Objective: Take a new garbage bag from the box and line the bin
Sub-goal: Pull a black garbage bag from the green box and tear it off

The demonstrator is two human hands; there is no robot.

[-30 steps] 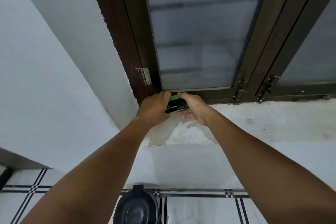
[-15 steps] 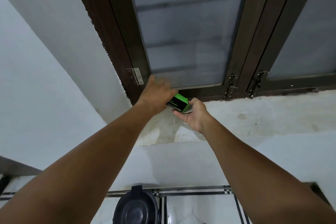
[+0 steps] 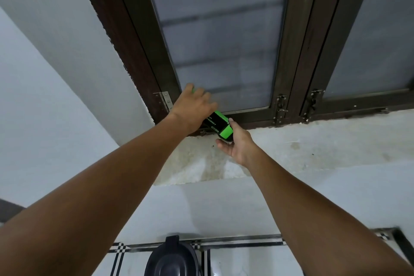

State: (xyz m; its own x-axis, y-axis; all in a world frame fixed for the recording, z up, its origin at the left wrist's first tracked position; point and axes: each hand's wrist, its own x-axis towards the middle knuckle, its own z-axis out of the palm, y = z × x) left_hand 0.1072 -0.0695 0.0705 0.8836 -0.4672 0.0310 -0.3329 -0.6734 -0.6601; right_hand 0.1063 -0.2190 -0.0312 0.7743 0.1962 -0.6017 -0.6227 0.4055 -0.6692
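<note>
1. My left hand [image 3: 192,107] is on the left end of the box [image 3: 218,124], and my right hand [image 3: 237,143] cups its right end from below.
2. The box is up at the window sill [image 3: 313,141], against the bottom of the window frame [image 3: 253,114].
3. A hinge [image 3: 164,101] sits just left of my left hand; two latches [image 3: 280,107] are well to the right.
4. The bin [image 3: 172,260] stands on the floor [image 3: 242,262] below the sill, between my forearms.
</note>
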